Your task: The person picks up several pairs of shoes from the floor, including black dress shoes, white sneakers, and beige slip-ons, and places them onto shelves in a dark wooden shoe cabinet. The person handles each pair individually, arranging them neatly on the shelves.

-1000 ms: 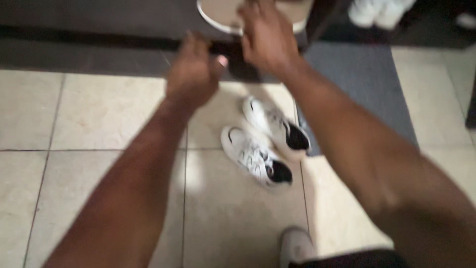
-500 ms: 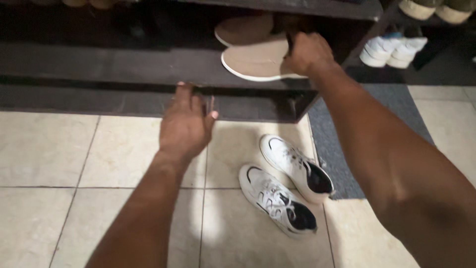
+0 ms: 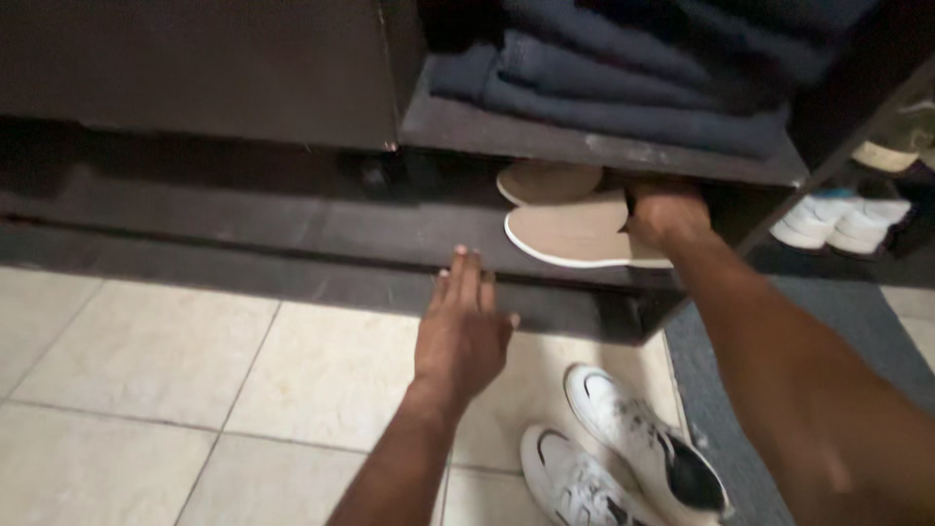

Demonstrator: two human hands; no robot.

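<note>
On the far left there's just pale floor tile (image 3: 146, 390) running up to a dark low shelf unit (image 3: 292, 229), nothing much going on there. Moving toward the middle, the left hand (image 3: 463, 331) is hovering flat over the tile with its fingers held straight and close together, tips just about touching the front edge of the bottom shelf, and it isn't gripping anything. Right of that, the pair of tan slip-on shoes (image 3: 575, 232) is sitting on the bottom shelf, toes pointing left, one shoe tucked behind the other. The right hand (image 3: 665, 216) is reaching in under the upper board and closing around the heel end of the nearer tan shoe; the fingertips are hidden in shadow, so I can't tell how firm the hold is. If I were doing this, I'd be keeping the knuckles low because the gap under the upper board looks tight, and holding the heels level so the soles aren't dragging. Above, folded dark cloth (image 3: 623, 78) is stacked. Near right, white sneakers (image 3: 623, 453) are lying on the tile beside a grey mat (image 3: 740, 390), and another white pair (image 3: 842, 222) is sitting far right.
</note>
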